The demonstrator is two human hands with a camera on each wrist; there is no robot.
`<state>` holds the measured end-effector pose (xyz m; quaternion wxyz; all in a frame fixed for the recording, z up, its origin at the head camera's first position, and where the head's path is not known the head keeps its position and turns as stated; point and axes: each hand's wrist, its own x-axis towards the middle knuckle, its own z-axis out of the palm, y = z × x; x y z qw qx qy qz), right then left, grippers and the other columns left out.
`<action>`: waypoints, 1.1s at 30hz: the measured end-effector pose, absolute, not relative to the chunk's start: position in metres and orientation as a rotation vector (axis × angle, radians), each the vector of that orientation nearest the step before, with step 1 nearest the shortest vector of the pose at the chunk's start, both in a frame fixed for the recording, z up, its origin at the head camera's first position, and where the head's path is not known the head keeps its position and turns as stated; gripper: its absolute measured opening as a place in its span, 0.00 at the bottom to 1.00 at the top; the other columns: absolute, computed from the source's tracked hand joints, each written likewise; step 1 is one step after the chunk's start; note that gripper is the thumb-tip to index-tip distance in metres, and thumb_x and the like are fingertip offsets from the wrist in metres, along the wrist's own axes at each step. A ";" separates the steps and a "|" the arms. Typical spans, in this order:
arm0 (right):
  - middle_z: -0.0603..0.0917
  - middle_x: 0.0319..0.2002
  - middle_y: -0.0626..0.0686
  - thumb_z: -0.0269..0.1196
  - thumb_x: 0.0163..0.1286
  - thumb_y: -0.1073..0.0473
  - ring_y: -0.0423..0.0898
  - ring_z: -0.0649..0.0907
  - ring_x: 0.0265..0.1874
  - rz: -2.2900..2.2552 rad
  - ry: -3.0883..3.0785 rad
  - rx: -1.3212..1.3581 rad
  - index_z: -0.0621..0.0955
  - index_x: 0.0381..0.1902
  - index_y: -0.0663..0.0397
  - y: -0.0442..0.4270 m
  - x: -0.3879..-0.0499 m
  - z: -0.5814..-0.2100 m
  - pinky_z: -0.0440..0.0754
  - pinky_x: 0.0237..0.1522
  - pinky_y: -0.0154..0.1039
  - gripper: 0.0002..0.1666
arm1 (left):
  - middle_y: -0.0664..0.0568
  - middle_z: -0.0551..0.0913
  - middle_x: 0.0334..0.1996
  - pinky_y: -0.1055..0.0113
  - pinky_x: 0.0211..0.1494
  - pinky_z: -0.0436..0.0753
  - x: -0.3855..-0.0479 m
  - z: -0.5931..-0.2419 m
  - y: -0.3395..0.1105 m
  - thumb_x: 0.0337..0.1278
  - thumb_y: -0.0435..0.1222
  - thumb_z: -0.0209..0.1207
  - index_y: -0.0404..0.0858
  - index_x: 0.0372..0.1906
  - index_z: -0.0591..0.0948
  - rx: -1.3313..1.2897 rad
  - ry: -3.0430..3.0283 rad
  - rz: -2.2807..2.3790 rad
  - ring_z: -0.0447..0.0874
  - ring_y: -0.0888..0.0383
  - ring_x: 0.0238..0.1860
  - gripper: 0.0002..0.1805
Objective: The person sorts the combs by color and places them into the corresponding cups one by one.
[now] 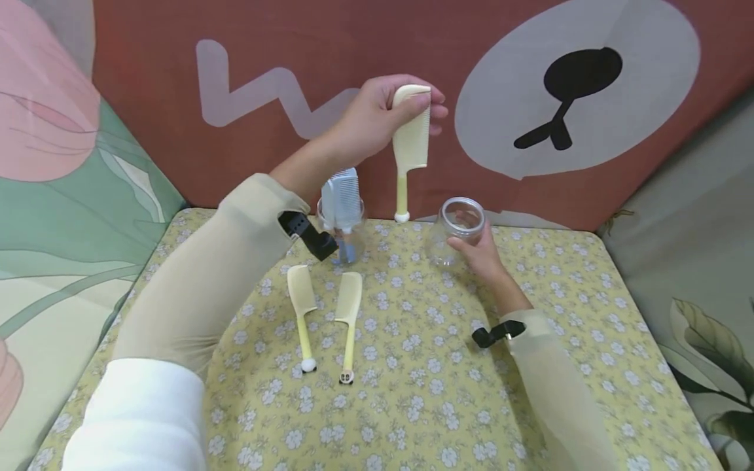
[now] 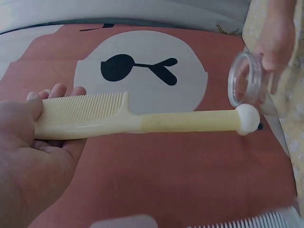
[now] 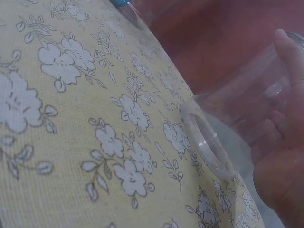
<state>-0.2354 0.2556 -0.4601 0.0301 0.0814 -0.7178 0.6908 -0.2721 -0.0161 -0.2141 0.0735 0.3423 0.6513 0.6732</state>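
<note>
My left hand (image 1: 377, 114) pinches a cream comb (image 1: 410, 134) by its toothed end, the yellow handle with a white ball hanging down. In the left wrist view the thumb of the left hand (image 2: 38, 152) lies on the teeth of the comb (image 2: 85, 116). The comb's lower end hangs above and left of a clear jar (image 1: 442, 245). My right hand (image 1: 485, 258) grips that jar by its side; the right wrist view shows the hand (image 3: 280, 166) round the jar (image 3: 242, 104), its base just over or on the cloth, which I cannot tell.
Two more cream combs (image 1: 302, 291) (image 1: 350, 297) lie on the flowered table (image 1: 412, 405), handles toward the front edge. Behind them stands a second clear jar (image 1: 359, 245) with light blue combs (image 1: 343, 199) in it, beside the left forearm. A printed cloth wall (image 1: 283, 150) rises behind the table.
</note>
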 end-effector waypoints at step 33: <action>0.59 0.76 0.60 0.65 0.71 0.66 0.55 0.62 0.75 2.073 -2.318 0.173 0.46 0.80 0.50 0.258 -0.241 -0.463 0.61 0.74 0.51 0.52 | 0.40 0.86 0.52 0.73 0.48 0.84 -0.295 -0.293 0.102 0.76 0.32 0.55 0.29 0.60 0.80 0.644 1.976 2.192 0.88 0.45 0.52 0.16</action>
